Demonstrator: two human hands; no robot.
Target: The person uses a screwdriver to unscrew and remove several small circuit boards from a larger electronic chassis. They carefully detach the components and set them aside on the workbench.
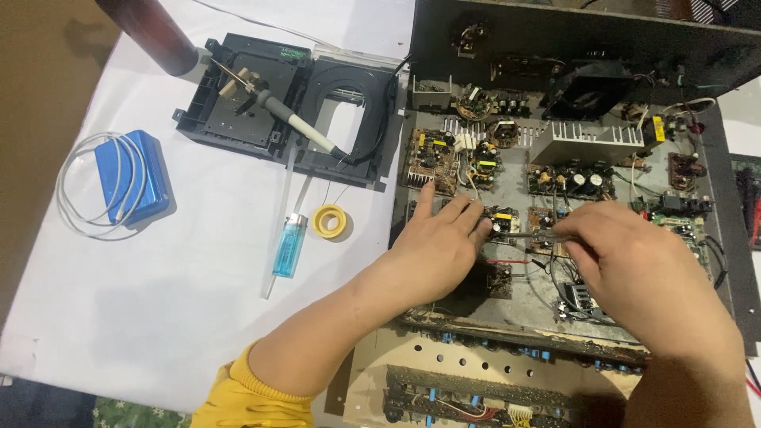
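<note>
Opened amplifier chassis [717, 150] mid-repair: left hand [440, 246] lies flat, fingers spread, steadying a small circuit board [501, 222], while right hand [634, 265] pinches slim tweezers [533, 235] at it; soldering iron [297, 127] rests unused.

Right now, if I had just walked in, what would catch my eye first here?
Most likely the opened amplifier chassis on the right, crowded with small circuit boards and a finned heat sink. Both hands work over its middle: the left hand rests on a board while the right hand holds a thin metal tool. On the white cloth lies a blue lighter.
</note>
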